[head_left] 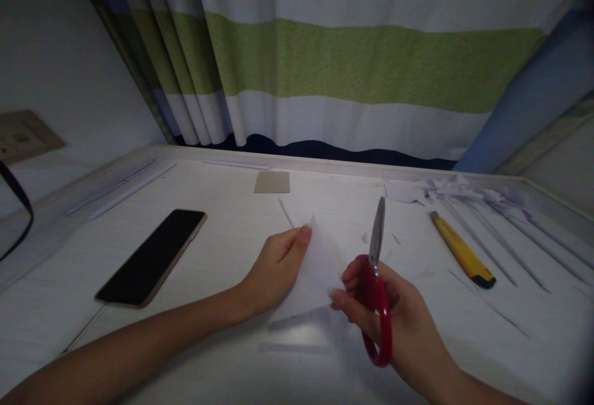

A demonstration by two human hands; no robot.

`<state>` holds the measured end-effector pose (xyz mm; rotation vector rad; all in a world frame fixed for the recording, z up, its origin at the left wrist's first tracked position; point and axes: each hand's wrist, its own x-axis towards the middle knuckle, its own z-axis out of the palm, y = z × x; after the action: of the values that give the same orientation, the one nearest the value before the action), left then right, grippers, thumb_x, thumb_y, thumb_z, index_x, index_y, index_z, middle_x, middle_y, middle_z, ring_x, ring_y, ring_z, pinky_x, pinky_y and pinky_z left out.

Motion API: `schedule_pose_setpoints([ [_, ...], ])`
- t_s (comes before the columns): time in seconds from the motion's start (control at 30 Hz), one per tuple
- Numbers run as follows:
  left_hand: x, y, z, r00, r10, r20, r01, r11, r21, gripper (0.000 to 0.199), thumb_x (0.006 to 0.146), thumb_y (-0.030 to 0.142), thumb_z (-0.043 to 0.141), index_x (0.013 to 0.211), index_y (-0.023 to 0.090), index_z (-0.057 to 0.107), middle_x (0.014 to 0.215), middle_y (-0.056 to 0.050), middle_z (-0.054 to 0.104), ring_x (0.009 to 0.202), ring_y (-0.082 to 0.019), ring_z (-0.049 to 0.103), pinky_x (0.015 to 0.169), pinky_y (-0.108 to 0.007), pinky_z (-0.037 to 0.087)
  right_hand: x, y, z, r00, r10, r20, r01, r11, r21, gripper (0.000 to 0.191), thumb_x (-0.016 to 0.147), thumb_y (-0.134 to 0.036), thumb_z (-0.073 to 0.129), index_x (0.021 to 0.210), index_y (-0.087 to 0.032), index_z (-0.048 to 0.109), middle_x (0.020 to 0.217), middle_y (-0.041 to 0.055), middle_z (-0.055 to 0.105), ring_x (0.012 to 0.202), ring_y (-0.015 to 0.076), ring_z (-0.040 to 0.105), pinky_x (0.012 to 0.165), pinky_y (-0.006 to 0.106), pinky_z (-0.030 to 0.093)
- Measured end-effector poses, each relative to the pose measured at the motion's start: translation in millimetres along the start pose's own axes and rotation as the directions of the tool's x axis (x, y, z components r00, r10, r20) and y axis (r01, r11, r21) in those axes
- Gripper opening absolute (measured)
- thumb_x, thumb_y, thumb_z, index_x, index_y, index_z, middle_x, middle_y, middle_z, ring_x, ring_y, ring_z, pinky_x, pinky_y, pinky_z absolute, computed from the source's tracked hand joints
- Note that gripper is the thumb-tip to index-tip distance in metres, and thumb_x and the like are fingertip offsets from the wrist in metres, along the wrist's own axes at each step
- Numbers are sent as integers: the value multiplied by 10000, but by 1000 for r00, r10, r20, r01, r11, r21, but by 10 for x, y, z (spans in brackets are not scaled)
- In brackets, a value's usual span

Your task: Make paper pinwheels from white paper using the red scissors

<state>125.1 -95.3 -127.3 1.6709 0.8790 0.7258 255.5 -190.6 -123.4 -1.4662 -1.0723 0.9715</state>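
Note:
A white sheet of paper (pixel 312 275), roughly triangular with its tip pointing away from me, is held up between my two hands. My left hand (pixel 278 262) grips its left edge near the tip, thumb on top. At the lower right corner my right hand (pixel 394 306) pinches the paper between thumb and fingertips. That same hand carries red-handled scissors (pixel 381 318), hooked over the fingers with the blades closed and pointing up. Just beyond my left hand, a thin white paper stick (pixel 286 213) shows on the table.
To the left lies a black phone (pixel 153 256) with a cable (pixel 83 329). A grey-brown card square (pixel 272 182) sits toward the back. On the right are a yellow utility knife (pixel 461 250), thin paper sticks (pixel 505 250) and crumpled paper scraps (pixel 455 188). A curtain (pixel 348 58) hangs behind.

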Motion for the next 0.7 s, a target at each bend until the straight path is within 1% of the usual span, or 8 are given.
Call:
schedule_pose_setpoints([
  [0.13, 16, 19, -31, 998, 56, -17, -54, 994, 96, 385, 838, 450, 319, 595, 162, 395, 544, 43, 368, 490, -80, 343, 427, -195, 269, -5, 17, 0, 1000, 22, 9, -23, 999, 46, 200, 608, -232, 678, 720, -199, 515, 654, -22, 567, 592, 131, 565, 481, 223, 420],
  [0.33, 23, 29, -64, 984, 178, -18, -168, 955, 246, 386, 864, 392, 297, 563, 162, 370, 507, 53, 357, 463, -70, 336, 425, -198, 259, 9, 16, 11, 999, 46, 18, -47, 996, 72, 210, 597, -197, 692, 716, -198, 520, 632, -31, 569, 578, 121, 559, 483, 213, 418],
  [0.47, 54, 45, -101, 961, 272, -42, -239, 901, 361, 373, 874, 347, 295, 550, 168, 349, 473, 62, 341, 428, -66, 334, 413, -201, 245, 4, 13, 24, 997, 49, 56, -57, 986, 154, 216, 635, -251, 681, 757, -200, 510, 637, -36, 560, 543, 99, 548, 470, 196, 411],
  [0.57, 83, 93, -157, 928, 362, -85, -290, 848, 444, 361, 875, 313, 306, 544, 172, 337, 451, 70, 322, 395, -60, 322, 401, -202, 228, -24, 26, -17, 990, 22, 139, -51, 977, 205, 246, 690, -384, 626, 789, -200, 494, 643, -26, 545, 523, 92, 519, 452, 194, 391],
  [0.63, 93, 135, -198, 906, 411, -101, -317, 817, 482, 356, 875, 293, 314, 540, 174, 327, 440, 74, 308, 380, -56, 314, 396, -201, 223, -39, 55, -52, 971, 4, 239, -59, 972, 227, 286, 735, -473, 544, 803, -203, 481, 640, -16, 536, 517, 96, 495, 447, 202, 380],
  [0.7, 96, 178, -237, 891, 440, -112, -330, 796, 508, 350, 876, 278, 317, 542, 173, 329, 437, 76, 308, 373, -53, 318, 393, -200, 223, -36, 100, -64, 947, -17, 320, -51, 977, 206, 325, 754, -525, 483, 805, -205, 474, 649, -5, 533, 532, 105, 481, 472, 218, 384],
])
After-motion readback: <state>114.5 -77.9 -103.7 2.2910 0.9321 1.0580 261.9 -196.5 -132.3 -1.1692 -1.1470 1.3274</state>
